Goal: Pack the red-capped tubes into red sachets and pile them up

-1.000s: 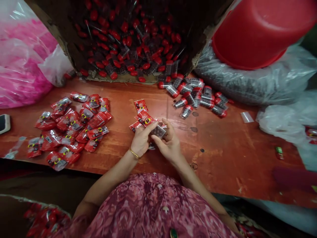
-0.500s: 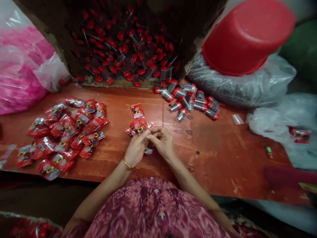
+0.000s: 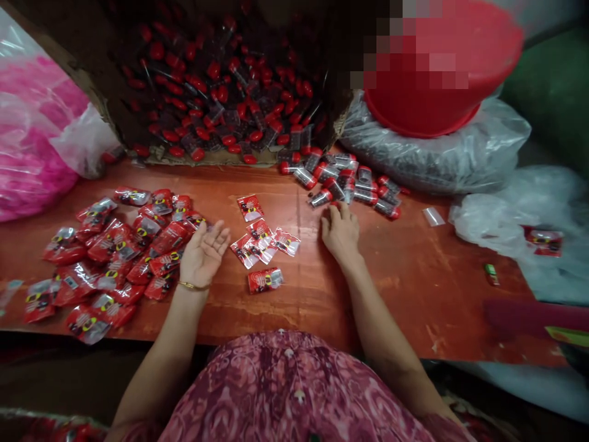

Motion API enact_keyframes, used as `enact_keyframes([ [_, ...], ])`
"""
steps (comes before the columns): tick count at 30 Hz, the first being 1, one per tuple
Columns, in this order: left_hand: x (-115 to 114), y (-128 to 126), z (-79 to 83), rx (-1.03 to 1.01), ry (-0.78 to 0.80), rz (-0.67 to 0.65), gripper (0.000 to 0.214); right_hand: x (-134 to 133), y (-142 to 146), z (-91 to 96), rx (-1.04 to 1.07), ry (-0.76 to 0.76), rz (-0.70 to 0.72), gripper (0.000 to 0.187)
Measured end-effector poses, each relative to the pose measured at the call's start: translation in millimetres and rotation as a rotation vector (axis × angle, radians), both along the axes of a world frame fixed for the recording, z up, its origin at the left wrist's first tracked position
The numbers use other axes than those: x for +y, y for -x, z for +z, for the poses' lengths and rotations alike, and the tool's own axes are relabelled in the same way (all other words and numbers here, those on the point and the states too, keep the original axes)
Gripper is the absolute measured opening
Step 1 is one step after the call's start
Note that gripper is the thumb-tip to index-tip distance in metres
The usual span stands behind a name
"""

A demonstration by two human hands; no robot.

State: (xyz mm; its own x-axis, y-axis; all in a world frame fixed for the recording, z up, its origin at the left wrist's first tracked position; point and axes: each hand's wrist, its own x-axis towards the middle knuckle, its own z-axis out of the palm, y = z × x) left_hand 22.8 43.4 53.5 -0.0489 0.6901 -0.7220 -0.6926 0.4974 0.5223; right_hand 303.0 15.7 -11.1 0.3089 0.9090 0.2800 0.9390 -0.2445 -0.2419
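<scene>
My left hand (image 3: 202, 253) is open, palm up with fingers spread, at the right edge of a pile of filled red printed packets (image 3: 113, 248). One packet lies just behind its fingertips. My right hand (image 3: 341, 234) is palm down with bent fingers over the near side of a group of small clear bottles with red caps (image 3: 363, 184). A bit of red shows at its fingertips; the hand covers most of the bottle there. Between the hands lie several flat red packets (image 3: 262, 245) and, nearer me, a single red packet (image 3: 265, 280).
A cardboard box (image 3: 110, 116) of red-capped bottles lies open towards me at the back of the wooden table (image 3: 414, 294). Right of it, a red bucket (image 3: 427, 104) sits upside down on a filled plastic bag (image 3: 427, 162). A bag of pink pieces (image 3: 37, 141) stands at left.
My hands have come apart. The left moved left to the packet pile and opened; the right moved right and forward to the red-capped bottles. The view shifted slightly.
</scene>
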Motion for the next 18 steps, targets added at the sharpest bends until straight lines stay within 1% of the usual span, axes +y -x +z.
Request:
enact_keyframes([
  [1,-2,-2,2.0,-0.031,0.022,-0.005,0.026,-7,-4,-3.4,-0.015,0.005,0.038,0.033],
  [3,-8,-5,4.4,-0.076,0.072,-0.014,0.030,-24,-5,-7.1,-0.035,-0.032,0.076,0.032],
  [5,-13,-6,3.6,-0.097,0.096,-0.006,0.035,-40,2,-7.2,-0.040,-0.098,0.081,0.027],
  [7,-15,-6,0.6,-0.103,0.097,-0.004,0.038,-50,16,-5.3,-0.012,-0.145,0.129,0.025],
  [9,-13,-7,-2.0,-0.103,0.083,0.011,0.039,-52,32,-3.8,0.034,-0.143,0.226,0.030],
  [11,-10,-8,-2.5,-0.094,0.061,0.049,0.036,-46,46,-4.5,0.069,-0.117,0.301,0.033],
  [13,-9,-7,-1.4,-0.069,0.044,0.054,0.033,-39,55,-7.6,0.099,-0.108,0.325,0.027],
  [15,-12,-3,-1.1,-0.033,0.052,-0.028,0.030,-33,57,-11.9,0.131,-0.129,0.326,0.019],
  [18,-23,4,-4.3,0.052,0.091,-0.229,0.029,-31,55,-15.9,0.170,-0.183,0.345,0.019],
])
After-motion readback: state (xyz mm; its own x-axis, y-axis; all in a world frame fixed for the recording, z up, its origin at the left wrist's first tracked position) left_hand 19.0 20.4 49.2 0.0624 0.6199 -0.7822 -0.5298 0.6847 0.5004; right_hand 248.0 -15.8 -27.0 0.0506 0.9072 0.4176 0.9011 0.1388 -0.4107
